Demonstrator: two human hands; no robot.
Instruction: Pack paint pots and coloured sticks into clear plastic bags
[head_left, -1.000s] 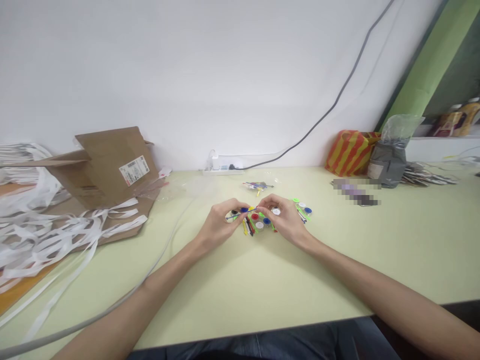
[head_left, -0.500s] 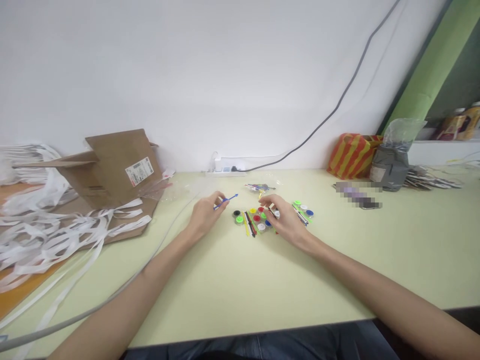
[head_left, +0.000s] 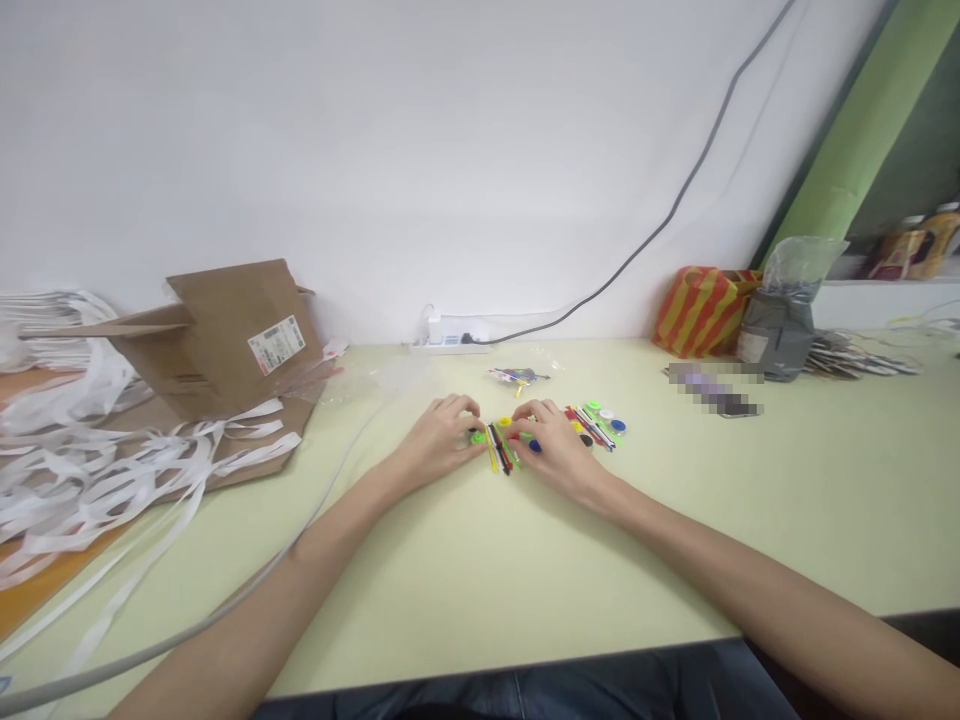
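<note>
My left hand [head_left: 439, 438] is at the left end of a row of small coloured pieces, its thumb and fingers apart around a green disc [head_left: 478, 438]. Right beside its fingertips stand thin arrow-ended sticks [head_left: 498, 448] in yellow, white, black and red, laid side by side. Over the middle of the row is my right hand [head_left: 559, 447], with thumb and fingertips apart close to the sticks; it partly covers several discs, among them a blue disc [head_left: 535, 446]. More sticks [head_left: 596, 428] and a blue-rimmed disc [head_left: 617, 426] lie to its right.
Behind the row rests a small bundle of coloured pieces [head_left: 517, 377]. A power strip [head_left: 450, 347] sits against the wall. An open cardboard box [head_left: 225, 340] and white straps [head_left: 150, 490] fill the left; a striped bag [head_left: 701, 312] and grey bag [head_left: 778, 335] stand right. A cable [head_left: 330, 500] crosses the left forearm.
My left hand has moved right and down to the sticks; the blue arrow stick it held no longer shows in it. My right hand has shifted slightly left and lower over the discs.
</note>
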